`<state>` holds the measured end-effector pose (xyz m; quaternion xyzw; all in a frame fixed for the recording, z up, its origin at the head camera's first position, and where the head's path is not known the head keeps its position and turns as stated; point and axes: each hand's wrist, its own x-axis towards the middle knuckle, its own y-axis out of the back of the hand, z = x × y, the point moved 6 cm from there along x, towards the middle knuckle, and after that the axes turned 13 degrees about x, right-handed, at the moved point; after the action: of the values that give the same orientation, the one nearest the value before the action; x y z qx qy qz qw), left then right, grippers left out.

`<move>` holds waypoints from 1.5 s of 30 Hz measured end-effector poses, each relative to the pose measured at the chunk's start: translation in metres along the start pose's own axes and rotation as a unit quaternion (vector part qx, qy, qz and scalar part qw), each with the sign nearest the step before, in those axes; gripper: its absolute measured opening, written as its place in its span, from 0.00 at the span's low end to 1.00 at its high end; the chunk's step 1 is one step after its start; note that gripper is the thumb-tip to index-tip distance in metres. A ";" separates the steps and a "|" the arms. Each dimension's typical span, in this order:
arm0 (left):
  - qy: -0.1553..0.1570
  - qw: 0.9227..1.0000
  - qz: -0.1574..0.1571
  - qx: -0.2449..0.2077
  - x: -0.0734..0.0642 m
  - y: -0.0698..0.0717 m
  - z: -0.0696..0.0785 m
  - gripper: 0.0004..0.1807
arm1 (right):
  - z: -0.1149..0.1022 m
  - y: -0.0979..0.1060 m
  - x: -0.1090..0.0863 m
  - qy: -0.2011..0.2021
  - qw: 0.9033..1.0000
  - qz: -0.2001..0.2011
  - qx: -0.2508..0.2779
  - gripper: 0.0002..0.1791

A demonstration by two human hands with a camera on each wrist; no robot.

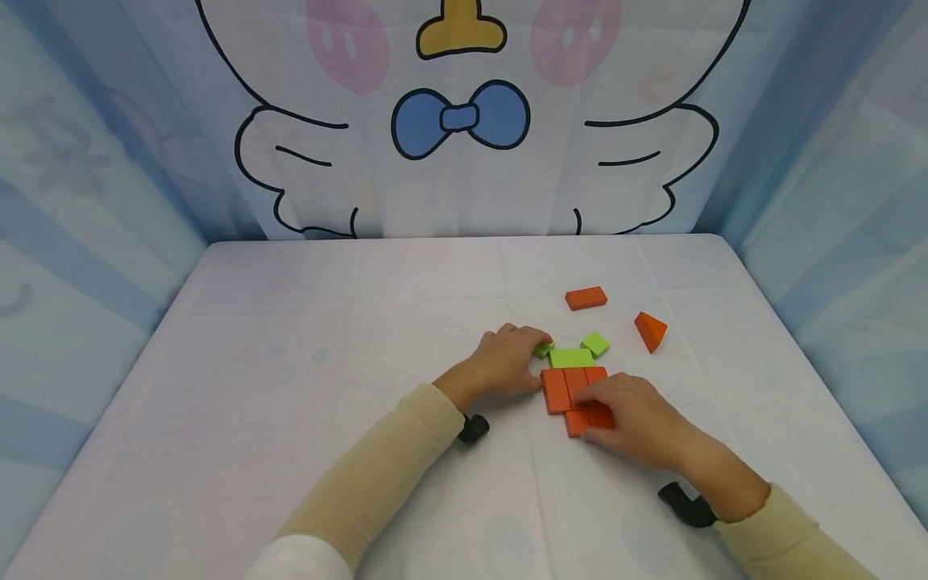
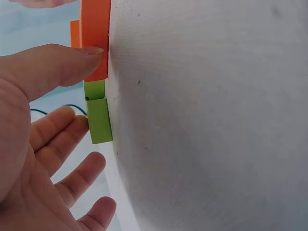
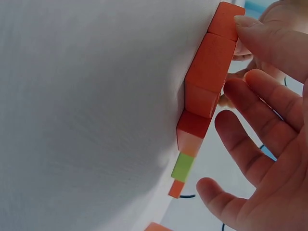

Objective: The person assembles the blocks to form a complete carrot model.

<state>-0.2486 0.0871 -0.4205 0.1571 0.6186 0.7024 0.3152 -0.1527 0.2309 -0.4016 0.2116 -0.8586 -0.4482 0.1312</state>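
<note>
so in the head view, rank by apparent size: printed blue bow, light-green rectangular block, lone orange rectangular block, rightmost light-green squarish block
1. Printed blue bow
2. Light-green rectangular block and lone orange rectangular block: too alike to rank
3. Rightmost light-green squarish block

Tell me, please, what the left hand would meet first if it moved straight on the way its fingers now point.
The left hand would probably meet the small lime-green block at its fingertips, which it seems to touch, though depth there is hard to judge.
</note>
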 end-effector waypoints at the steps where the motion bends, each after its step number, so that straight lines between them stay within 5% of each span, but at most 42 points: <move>1: 0.000 1.000 0.000 0.000 0.000 0.000 0.000 0.33 | 0.000 0.000 0.000 -0.001 1.000 -0.001 0.001 0.20; 45: 0.006 1.000 -0.006 0.003 0.000 -0.002 0.001 0.36 | 0.023 0.017 -0.009 -0.062 0.996 -0.027 0.051 0.28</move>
<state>-0.2472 0.0877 -0.4225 0.1499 0.6232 0.6999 0.3150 -0.1584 0.2604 -0.4009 0.2124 -0.8809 -0.4194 0.0544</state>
